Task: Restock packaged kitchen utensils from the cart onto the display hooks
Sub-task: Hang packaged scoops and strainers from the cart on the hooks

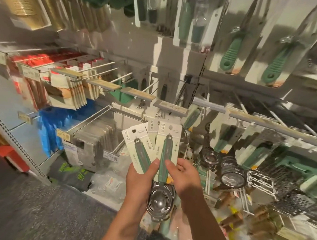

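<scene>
Carded scoops fanned in front of the display hooks

Several packaged scoops (pixel 159 166) with green handles and shiny round metal bowls sit fanned upright, pale backing cards up, bowls stacked low. The left card (pixel 135 146) tilts left; the right card (pixel 168 140) stands nearly straight. Bare display hooks (pixel 105 64) jut out far left above them.

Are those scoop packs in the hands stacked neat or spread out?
Spread out. The scoop packs fan apart at their card tops, while the left hand and right hand hold the handles together.
</scene>
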Demonstrator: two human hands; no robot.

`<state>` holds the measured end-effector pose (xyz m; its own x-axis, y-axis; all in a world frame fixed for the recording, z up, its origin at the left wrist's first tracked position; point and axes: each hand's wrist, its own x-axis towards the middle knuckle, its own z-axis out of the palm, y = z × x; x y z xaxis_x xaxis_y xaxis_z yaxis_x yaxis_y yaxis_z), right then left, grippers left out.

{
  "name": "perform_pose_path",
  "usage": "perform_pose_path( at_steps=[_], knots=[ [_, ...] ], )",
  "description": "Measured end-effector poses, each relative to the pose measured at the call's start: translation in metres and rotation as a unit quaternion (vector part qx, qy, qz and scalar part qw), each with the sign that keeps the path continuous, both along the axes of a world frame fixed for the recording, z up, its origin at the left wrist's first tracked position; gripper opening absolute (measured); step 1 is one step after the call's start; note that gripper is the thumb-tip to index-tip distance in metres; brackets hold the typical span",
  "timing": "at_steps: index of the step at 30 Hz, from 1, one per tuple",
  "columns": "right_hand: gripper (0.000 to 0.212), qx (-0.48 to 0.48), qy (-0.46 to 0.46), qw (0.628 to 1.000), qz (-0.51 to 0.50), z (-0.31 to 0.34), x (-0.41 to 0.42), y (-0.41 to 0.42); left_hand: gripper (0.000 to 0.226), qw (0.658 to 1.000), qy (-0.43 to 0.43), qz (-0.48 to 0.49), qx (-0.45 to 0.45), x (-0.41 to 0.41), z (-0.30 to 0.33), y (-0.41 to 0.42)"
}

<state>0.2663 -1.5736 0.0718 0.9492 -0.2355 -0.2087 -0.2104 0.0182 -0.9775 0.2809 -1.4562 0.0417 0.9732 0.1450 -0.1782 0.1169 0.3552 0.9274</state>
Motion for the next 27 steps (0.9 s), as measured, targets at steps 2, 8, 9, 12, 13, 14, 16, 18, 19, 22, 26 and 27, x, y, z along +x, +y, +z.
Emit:
perform_pose_path(
  at_steps=[2,8,9,12,13,14,16,18,19,22,26,27],
  knots=[
    [0.011,-0.004,-0.019,1.000,-0.013,-0.003,-0.002,0.003,0.023,1.000,0.003,-0.005,-0.008,-0.001,0.001,-0.001],
    [0.018,-0.002,-0.050,0.997,-0.061,0.000,-0.002,0.006,0.021,0.999,0.004,-0.014,-0.043,0.000,0.008,-0.004],
    [0.018,-0.001,-0.052,0.996,-0.069,0.000,-0.002,0.006,0.021,0.999,0.007,-0.013,-0.048,0.001,0.008,-0.004],
    [0.015,0.017,-0.063,0.994,-0.091,0.001,-0.004,0.004,0.025,0.998,0.016,-0.011,-0.055,0.004,0.006,-0.004],
    [0.014,0.024,-0.067,0.993,-0.094,0.001,-0.005,0.003,0.027,0.998,0.020,-0.009,-0.058,0.005,0.006,-0.004],
    [0.012,0.030,-0.070,0.992,-0.097,0.003,-0.007,0.002,0.027,0.998,0.022,-0.007,-0.062,0.005,0.005,-0.005],
    [0.013,0.040,-0.075,0.990,-0.108,0.004,-0.010,0.001,0.027,0.997,0.023,-0.004,-0.068,0.005,0.005,-0.006],
    [0.016,0.037,-0.083,0.988,-0.127,0.004,-0.012,-0.001,0.027,0.998,0.023,-0.002,-0.061,0.004,0.004,-0.006],
    [0.017,0.034,-0.086,0.986,-0.135,0.004,-0.014,-0.002,0.027,0.998,0.023,0.000,-0.056,0.004,0.003,-0.006],
    [0.017,0.039,-0.093,0.983,-0.151,0.006,-0.017,-0.004,0.024,0.999,0.030,0.005,-0.041,0.004,-0.002,-0.007],
    [0.019,0.039,-0.104,0.981,-0.158,0.014,-0.022,-0.009,0.025,0.999,0.039,0.006,-0.038,0.005,-0.004,-0.008],
    [0.020,0.031,-0.106,0.981,-0.160,0.016,-0.023,-0.011,0.026,0.999,0.040,0.006,-0.036,0.006,-0.005,-0.008]
  ],
)
